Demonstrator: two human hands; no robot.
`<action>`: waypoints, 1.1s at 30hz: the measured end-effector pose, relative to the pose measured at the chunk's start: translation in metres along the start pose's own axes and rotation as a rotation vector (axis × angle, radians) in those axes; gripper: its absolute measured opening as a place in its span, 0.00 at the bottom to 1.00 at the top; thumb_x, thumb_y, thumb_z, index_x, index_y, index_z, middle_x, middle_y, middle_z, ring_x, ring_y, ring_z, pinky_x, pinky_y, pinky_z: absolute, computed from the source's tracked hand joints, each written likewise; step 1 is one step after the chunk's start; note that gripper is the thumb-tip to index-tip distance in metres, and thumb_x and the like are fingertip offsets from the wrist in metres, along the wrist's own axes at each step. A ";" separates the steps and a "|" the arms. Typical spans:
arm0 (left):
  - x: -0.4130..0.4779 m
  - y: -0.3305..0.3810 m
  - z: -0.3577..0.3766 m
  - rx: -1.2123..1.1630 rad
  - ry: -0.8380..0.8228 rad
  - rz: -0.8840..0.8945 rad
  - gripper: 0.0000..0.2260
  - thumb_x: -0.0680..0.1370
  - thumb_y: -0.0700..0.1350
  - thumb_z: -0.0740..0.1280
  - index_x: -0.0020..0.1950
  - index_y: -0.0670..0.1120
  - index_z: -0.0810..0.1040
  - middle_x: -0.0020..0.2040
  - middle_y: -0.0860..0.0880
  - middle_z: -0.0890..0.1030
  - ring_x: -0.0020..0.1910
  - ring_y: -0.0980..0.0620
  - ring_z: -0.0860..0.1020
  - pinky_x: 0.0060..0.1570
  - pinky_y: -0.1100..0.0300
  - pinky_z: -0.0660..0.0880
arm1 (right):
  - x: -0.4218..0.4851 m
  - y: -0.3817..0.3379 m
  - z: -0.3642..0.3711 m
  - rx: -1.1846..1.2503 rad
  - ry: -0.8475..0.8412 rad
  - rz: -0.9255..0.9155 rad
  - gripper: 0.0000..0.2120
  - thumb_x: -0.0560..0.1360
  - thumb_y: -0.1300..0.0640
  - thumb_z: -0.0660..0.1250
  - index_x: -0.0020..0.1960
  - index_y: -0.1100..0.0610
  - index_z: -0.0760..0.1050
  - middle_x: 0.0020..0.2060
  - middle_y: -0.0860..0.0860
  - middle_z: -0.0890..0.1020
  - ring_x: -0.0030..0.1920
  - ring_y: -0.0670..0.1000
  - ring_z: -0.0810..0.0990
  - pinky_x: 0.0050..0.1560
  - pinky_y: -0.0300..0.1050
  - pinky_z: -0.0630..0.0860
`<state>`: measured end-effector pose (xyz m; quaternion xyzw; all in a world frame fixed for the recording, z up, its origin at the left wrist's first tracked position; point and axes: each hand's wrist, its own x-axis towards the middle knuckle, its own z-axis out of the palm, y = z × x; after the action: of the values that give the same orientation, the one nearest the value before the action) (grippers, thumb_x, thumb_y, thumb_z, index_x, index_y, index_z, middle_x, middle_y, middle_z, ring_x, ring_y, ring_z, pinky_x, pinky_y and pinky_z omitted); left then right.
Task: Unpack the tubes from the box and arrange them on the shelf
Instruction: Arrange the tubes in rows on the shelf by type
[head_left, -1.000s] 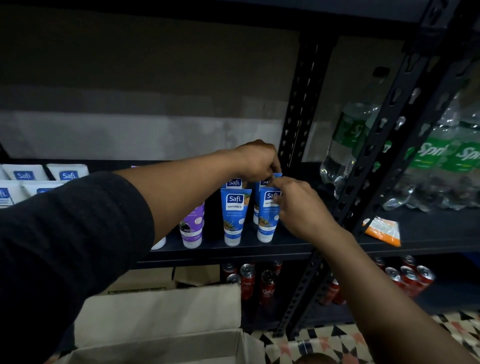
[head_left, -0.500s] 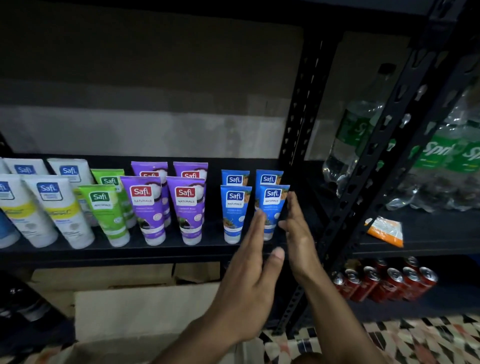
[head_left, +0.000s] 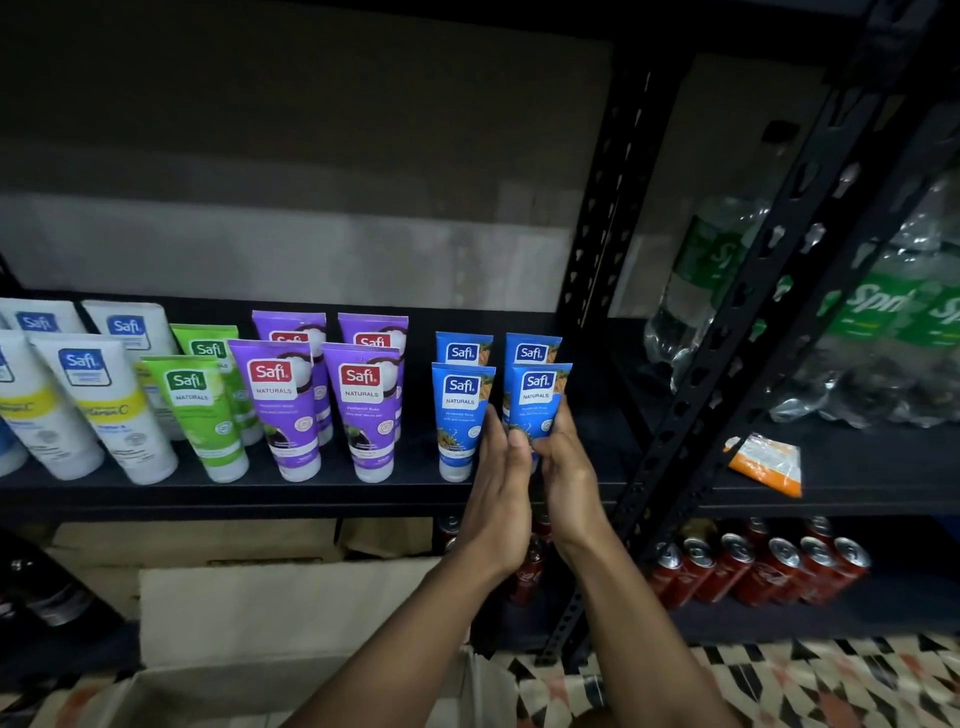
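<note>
Safi tubes stand cap-down in paired rows on the black shelf (head_left: 311, 496): white ones (head_left: 111, 410) at the left, then green (head_left: 200, 415), purple (head_left: 363, 410) and blue (head_left: 460, 415). My left hand (head_left: 498, 499) and my right hand (head_left: 569, 478) close from both sides on the lower part of the front right blue tube (head_left: 537, 397), thumbs on its front. Its cap is hidden behind my hands. The open cardboard box (head_left: 249, 618) sits below the shelf; its inside is not visible.
A black perforated upright (head_left: 592, 249) stands just right of the blue tubes. Beyond it the neighbouring shelf holds Sprite bottles (head_left: 883, 322) and an orange-and-white packet (head_left: 766, 462). Red cans (head_left: 753, 566) line the lower shelf. A patterned floor (head_left: 779, 686) shows at the bottom right.
Both hands came off the tubes' tops, dropped back open, then moved forward and closed round the base of the front right blue tube. The view shifted left, revealing more tubes.
</note>
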<state>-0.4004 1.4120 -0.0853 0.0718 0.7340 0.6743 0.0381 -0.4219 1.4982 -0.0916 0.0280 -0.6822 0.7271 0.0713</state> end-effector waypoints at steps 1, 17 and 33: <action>0.003 -0.003 0.000 0.004 0.000 0.012 0.33 0.77 0.64 0.44 0.78 0.54 0.41 0.78 0.60 0.44 0.70 0.77 0.50 0.69 0.74 0.53 | 0.000 -0.001 0.001 0.007 -0.002 -0.007 0.30 0.73 0.56 0.58 0.75 0.52 0.64 0.68 0.51 0.75 0.69 0.51 0.73 0.72 0.59 0.66; 0.020 -0.020 0.003 -0.080 0.017 0.052 0.39 0.72 0.70 0.48 0.79 0.52 0.52 0.78 0.55 0.58 0.75 0.62 0.59 0.72 0.62 0.61 | -0.006 -0.004 0.005 0.025 0.021 -0.026 0.26 0.70 0.57 0.57 0.68 0.53 0.73 0.59 0.51 0.81 0.61 0.50 0.79 0.58 0.43 0.75; 0.022 -0.027 0.009 -0.118 0.079 0.010 0.41 0.70 0.73 0.49 0.79 0.54 0.52 0.77 0.55 0.61 0.74 0.60 0.60 0.75 0.51 0.59 | -0.013 -0.006 0.004 0.020 0.040 0.008 0.23 0.77 0.67 0.54 0.70 0.54 0.71 0.59 0.50 0.82 0.59 0.45 0.80 0.56 0.38 0.77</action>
<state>-0.4226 1.4220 -0.1122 0.0463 0.6935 0.7189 0.0099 -0.4088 1.4941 -0.0872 0.0114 -0.6734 0.7347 0.0816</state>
